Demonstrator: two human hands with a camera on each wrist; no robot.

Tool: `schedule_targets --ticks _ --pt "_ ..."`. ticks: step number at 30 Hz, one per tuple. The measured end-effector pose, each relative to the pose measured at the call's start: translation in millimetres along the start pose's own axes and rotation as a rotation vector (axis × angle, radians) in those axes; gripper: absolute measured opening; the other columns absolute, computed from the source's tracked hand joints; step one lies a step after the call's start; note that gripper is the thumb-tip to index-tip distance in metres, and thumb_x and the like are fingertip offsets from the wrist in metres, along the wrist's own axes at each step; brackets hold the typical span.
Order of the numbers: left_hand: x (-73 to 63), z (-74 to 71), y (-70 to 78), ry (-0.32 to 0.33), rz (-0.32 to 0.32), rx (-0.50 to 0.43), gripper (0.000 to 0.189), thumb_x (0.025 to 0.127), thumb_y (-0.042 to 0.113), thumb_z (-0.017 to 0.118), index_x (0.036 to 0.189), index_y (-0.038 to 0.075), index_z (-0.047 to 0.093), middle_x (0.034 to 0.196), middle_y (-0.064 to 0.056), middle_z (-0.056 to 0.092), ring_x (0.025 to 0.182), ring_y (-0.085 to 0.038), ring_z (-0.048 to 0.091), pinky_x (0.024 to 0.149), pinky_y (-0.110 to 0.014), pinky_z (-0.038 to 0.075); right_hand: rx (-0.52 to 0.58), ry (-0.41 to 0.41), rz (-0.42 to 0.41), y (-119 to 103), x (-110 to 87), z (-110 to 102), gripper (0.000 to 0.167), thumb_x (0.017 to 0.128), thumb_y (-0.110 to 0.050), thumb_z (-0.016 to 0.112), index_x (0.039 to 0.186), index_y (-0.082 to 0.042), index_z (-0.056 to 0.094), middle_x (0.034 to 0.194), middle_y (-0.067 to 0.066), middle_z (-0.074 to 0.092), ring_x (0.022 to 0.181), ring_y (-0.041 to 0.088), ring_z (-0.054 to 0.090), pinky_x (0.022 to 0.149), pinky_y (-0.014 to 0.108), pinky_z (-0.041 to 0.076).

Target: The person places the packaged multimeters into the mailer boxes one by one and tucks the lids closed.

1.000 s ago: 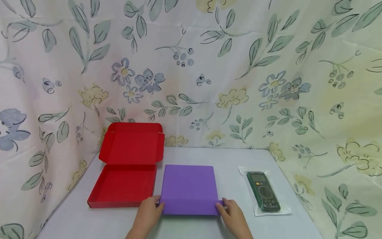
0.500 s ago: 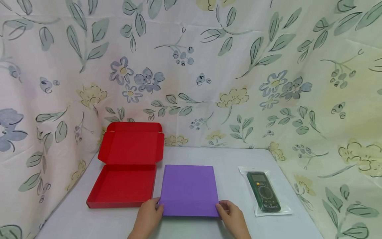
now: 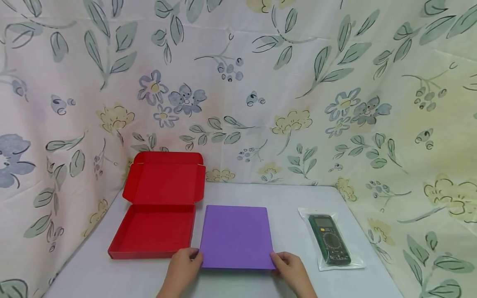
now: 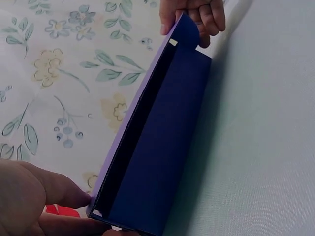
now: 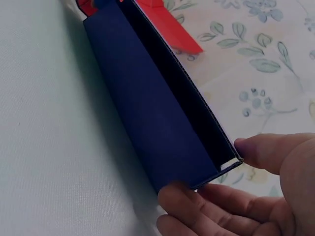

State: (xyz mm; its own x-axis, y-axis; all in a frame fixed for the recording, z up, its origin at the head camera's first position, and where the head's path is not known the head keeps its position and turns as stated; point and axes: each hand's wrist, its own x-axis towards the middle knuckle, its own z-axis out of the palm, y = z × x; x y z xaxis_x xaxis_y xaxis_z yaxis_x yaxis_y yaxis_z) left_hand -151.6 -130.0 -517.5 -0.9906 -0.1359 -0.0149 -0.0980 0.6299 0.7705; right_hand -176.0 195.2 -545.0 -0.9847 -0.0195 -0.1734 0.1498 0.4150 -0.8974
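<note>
A purple cardboard box (image 3: 236, 238) lies on the table, its top panel nearly level. In the wrist views its front wall (image 4: 167, 132) looks dark blue, and a narrow dark gap runs along under the lid's front edge. At the front left corner my left hand (image 3: 182, 267) grips the box, thumb at the lid's edge and fingers by the side. My right hand (image 3: 292, 269) holds the front right corner the same way; in the right wrist view its fingers (image 5: 221, 204) curl round the lower corner. The box's inside is hidden.
To the left stands a red box (image 3: 152, 231) with its lid raised at the back. On the right lies a green and black multimeter (image 3: 329, 240) in a clear plastic bag (image 3: 355, 263). A floral cloth (image 3: 238, 82) hangs behind the white table (image 3: 238, 287).
The purple lid's front part has come down; its fold line and the side flap sticking out at the right no longer show. Both hands remain at the front corners, with fingers slightly shifted.
</note>
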Motion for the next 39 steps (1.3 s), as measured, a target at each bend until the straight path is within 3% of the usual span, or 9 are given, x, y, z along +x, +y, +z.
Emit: schedule_targets --ticks 5,13,25,30,35,39 --pt "1.8 0.2 -2.5 -0.019 -0.028 -0.023 0.025 0.091 0.011 0.07 0.104 -0.01 0.075 0.096 -0.015 0.075 0.097 -0.034 0.07 0.084 -0.052 0.057 0.029 -0.005 0.028 -1 0.6 0 0.046 0.101 -0.033 0.066 0.103 0.013 0.067 0.082 0.009 0.073 0.074 0.024 0.072 0.068 0.037 0.06" --pt "3.3 -1.1 -2.3 -0.033 -0.018 -0.028 0.026 0.092 0.011 0.072 0.105 -0.011 0.074 0.096 -0.015 0.075 0.097 -0.034 0.07 0.083 -0.051 0.057 0.028 -0.008 0.016 0 2.0 0 0.044 0.1 -0.031 0.067 0.105 0.013 0.067 0.085 0.009 0.073 0.078 0.021 0.07 0.069 0.036 0.06" --pt "2.2 -0.9 -4.7 -0.012 0.002 -0.019 0.025 0.087 0.01 0.075 0.104 -0.009 0.073 0.092 -0.012 0.074 0.092 -0.033 0.07 0.083 -0.053 0.056 -0.051 0.058 -0.029 5 2.6 5 0.033 0.097 -0.027 0.072 0.103 0.006 0.069 0.087 0.003 0.068 0.076 0.017 0.065 0.064 0.029 0.057" --pt "-0.1 -4.1 -3.2 0.014 0.033 0.023 0.03 0.085 0.012 0.078 0.108 -0.008 0.072 0.092 -0.01 0.074 0.085 -0.028 0.07 0.079 -0.05 0.056 -0.157 0.108 -0.059 0 -1.0 0 0.041 0.095 -0.034 0.075 0.112 0.003 0.068 0.09 0.001 0.068 0.077 0.015 0.066 0.063 0.03 0.055" --pt "-0.6 -19.4 8.0 -0.033 0.032 0.08 0.042 0.086 0.015 0.08 0.123 -0.003 0.069 0.103 -0.009 0.071 0.083 -0.02 0.062 0.076 -0.044 0.057 -0.332 0.193 -0.176 -14 -4.3 -16 0.048 0.09 -0.031 0.08 0.126 -0.003 0.065 0.098 0.001 0.067 0.084 0.014 0.067 0.071 0.035 0.055" --pt "2.7 -27.5 14.4 -0.078 0.082 0.169 0.048 0.086 0.013 0.081 0.13 0.003 0.067 0.114 -0.011 0.07 0.093 -0.024 0.065 0.082 -0.048 0.057 -0.44 0.157 -0.322 -23 -2.8 -20 0.05 0.084 -0.023 0.085 0.129 -0.011 0.066 0.106 0.004 0.067 0.092 0.017 0.066 0.078 0.04 0.055"
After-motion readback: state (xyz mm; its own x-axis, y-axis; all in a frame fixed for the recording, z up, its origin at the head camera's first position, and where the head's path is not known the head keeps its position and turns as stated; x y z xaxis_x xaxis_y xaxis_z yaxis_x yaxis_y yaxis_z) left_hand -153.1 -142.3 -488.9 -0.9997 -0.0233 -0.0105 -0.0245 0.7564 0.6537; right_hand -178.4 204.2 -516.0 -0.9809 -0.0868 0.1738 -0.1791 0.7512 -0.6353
